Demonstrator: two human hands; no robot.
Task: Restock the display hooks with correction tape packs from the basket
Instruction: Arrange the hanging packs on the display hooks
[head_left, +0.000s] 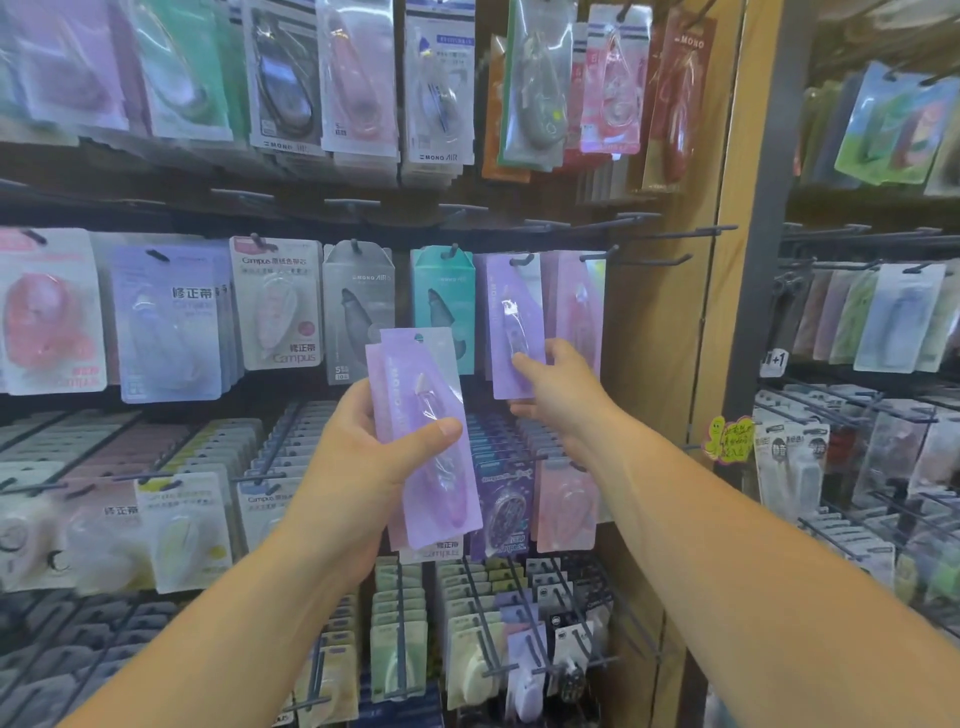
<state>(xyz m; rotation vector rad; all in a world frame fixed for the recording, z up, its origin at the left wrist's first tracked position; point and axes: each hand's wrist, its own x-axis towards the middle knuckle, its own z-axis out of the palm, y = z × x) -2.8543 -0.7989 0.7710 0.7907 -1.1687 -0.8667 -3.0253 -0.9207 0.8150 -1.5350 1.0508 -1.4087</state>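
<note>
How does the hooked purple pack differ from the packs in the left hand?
The hung pack hangs upright on a hook, pinched by the right hand; the held packs lean, unhooked, gripped by the left hand. The hung pack is single; the held packs are several. Both are purple.

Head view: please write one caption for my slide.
Left hand holds purple correction tape packs; right hand grips a pack hanging on a hook.

- Bright, even indoor light; shadows are soft.
- White glare streaks the clear blisters of the held purple packs (410, 374) and the hanging purple pack (511, 312).
- Top-row packs (358, 78) and the left edge are blurred.
- Wide-angle distortion leans the wooden upright (732, 156).
</note>
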